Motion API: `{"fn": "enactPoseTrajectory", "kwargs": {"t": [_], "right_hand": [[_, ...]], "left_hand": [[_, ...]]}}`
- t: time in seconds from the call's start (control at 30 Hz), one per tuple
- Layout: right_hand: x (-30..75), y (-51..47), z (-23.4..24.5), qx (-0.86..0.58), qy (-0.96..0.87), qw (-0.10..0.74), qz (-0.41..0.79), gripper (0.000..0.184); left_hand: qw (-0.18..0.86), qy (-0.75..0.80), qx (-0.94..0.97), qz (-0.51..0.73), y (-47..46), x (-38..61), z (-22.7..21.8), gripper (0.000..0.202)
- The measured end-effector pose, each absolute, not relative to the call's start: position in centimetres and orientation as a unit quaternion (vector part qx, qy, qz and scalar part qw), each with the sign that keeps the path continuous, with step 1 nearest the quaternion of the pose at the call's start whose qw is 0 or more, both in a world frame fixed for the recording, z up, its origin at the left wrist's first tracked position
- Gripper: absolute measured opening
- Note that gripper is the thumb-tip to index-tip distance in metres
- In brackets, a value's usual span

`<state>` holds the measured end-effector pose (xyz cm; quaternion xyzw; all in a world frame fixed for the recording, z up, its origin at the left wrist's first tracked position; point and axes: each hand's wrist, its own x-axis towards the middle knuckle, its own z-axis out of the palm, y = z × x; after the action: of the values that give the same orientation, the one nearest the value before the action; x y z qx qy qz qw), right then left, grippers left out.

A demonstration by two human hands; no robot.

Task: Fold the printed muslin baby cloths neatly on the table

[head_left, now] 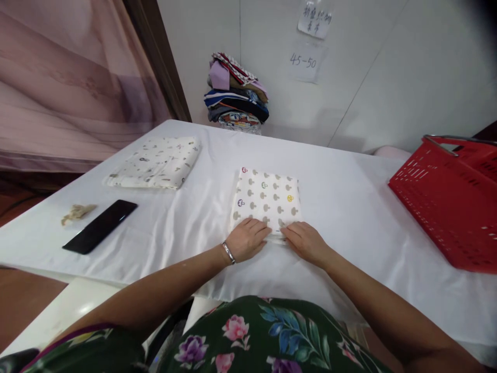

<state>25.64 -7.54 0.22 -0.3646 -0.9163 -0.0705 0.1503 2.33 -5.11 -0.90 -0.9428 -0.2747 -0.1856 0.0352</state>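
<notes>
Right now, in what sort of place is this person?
Probably an indoor workroom for textiles: a folded mushroom-print cloth lies on a white-covered table, a pile of fabrics stands near the wall, and handwritten signs are on it.

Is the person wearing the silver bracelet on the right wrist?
No, the silver bracelet is around the left wrist, next to the left hand that touches the mushroom-print cloth.

A table [341, 176] with a wrinkled white surface bore a folded mushroom-print cloth [266, 196] near its middle. Another folded patterned cloth [157, 163] lay to the left, near the far edge. Nearer the front, a black phone [101, 228] lay beside a crumpled tan scrap [78, 213]. A red basket [446, 207] stood at the right.
</notes>
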Motion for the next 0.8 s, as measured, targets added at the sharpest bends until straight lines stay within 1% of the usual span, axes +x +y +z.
{"fn": "enactPoseTrajectory", "kwargs": {"t": [0.07,0.23,0.5,0.6,0.7,0.8], "right_hand": [[25.8,-7.4,0.2,-0.363,-0.916,0.162,-0.055,0.023],[25.9,-7.2,0.5,-0.369,-0.914,0.167,-0.018,0.023],[25.2,-7.7,1.0,-0.376,-0.922,0.093,-0.018,0.023],[24.9,-7.8,1.0,-0.382,-0.920,0.088,-0.019,0.027],[24.9,-8.0,1.0,-0.396,-0.913,0.089,-0.032,0.022],[24.8,-8.1,0.7,-0.401,-0.910,0.094,-0.042,0.023]], "left_hand": [[0.024,-0.281,-0.943,-0.176,-5.1,2.3,-0.7,0.031],[0.044,-0.290,-0.937,-0.190,-4.7,2.6,-0.5,0.022],[0.004,-0.336,-0.917,-0.214,-4.7,3.0,-0.5,0.015],[-0.004,-0.342,-0.914,-0.221,-4.6,3.1,-0.5,0.014],[-0.002,-0.343,-0.912,-0.225,-4.4,3.1,-0.4,0.015],[0.007,-0.342,-0.913,-0.223,-4.4,3.2,-0.3,0.015]]}}
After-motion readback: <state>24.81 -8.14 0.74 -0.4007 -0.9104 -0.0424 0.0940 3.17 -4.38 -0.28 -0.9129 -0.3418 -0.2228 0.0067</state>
